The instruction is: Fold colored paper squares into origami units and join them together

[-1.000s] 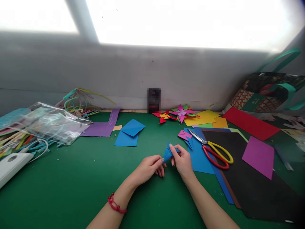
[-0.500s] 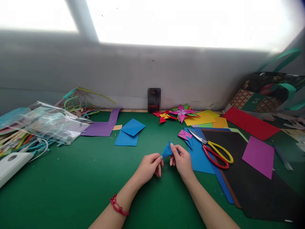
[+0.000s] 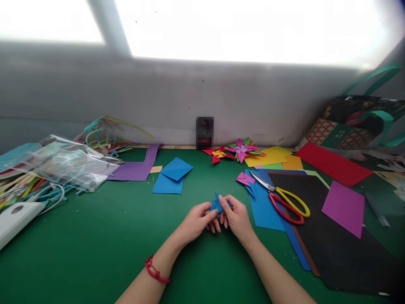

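A small piece of folded blue paper [image 3: 217, 204] is pinched between my two hands above the green table [image 3: 133, 236]. My left hand [image 3: 200, 220] grips its left side, thumb on top. My right hand [image 3: 236, 215] holds the right side, with the thumb pressed near an upright point of the fold. Fingers cover much of the paper. Just beyond my right hand lie a pink folded piece [image 3: 244, 179] and a blue folded piece [image 3: 252, 189]. Two blue paper squares [image 3: 176, 169] overlap on the table ahead to the left.
Scissors [image 3: 272, 190] with red and yellow handles rest on stacked sheets, including black paper [image 3: 319, 219], at right. Paper stars [image 3: 241, 149] and a dark pixelated object [image 3: 204, 133] stand at the wall. Plastic bags [image 3: 85, 164], pipe cleaners [image 3: 101, 139] and a white device [image 3: 19, 217] fill the left.
My hands have drawn closer together and shifted slightly downward with the folded blue paper. Its upright point now sits lower and further left; my right thumb has moved left along it.
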The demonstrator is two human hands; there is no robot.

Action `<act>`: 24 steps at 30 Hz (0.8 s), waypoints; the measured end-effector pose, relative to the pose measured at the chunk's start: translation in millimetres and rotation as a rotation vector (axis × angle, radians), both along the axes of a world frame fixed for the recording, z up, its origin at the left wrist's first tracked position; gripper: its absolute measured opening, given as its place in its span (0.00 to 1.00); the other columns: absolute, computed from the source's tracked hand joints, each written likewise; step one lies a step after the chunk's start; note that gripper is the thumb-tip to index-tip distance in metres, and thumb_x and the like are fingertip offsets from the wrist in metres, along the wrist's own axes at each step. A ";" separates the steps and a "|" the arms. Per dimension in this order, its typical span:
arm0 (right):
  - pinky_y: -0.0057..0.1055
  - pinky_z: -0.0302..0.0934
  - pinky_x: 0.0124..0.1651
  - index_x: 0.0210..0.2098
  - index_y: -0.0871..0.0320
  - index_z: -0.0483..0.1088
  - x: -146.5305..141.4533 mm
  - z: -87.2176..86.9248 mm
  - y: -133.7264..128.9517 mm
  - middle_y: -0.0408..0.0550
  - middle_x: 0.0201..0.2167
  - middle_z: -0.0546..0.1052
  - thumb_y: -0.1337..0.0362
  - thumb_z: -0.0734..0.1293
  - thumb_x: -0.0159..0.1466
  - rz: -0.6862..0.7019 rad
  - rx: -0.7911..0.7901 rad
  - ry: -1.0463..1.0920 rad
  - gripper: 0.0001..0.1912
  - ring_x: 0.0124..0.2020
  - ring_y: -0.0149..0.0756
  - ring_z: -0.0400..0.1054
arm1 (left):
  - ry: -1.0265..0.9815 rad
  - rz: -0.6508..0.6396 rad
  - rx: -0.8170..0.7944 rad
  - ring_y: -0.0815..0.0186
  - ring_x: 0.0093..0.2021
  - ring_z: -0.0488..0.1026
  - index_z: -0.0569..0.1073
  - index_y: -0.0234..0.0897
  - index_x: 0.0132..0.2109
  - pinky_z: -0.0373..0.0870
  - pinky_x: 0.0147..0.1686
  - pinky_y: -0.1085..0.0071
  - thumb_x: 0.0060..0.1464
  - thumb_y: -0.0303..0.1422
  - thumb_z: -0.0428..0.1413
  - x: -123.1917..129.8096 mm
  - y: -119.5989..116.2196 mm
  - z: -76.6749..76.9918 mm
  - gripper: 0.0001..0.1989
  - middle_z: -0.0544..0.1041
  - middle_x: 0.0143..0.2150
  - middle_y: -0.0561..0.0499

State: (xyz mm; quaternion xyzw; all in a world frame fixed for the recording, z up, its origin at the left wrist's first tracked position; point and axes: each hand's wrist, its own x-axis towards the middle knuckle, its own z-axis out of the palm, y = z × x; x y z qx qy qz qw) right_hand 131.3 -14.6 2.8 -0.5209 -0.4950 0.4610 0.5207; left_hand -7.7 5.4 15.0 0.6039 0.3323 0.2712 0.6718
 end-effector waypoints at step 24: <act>0.19 0.40 0.08 0.29 0.58 0.60 -2.3 1.7 0.7 0.39 0.11 0.66 0.50 0.51 0.63 0.104 -0.069 0.193 0.19 0.07 0.24 0.54 | -0.185 -0.008 -0.034 0.69 0.21 0.70 0.64 0.32 0.34 0.64 0.25 0.74 0.54 0.35 0.49 -1.5 -1.1 3.8 0.08 0.71 0.23 0.51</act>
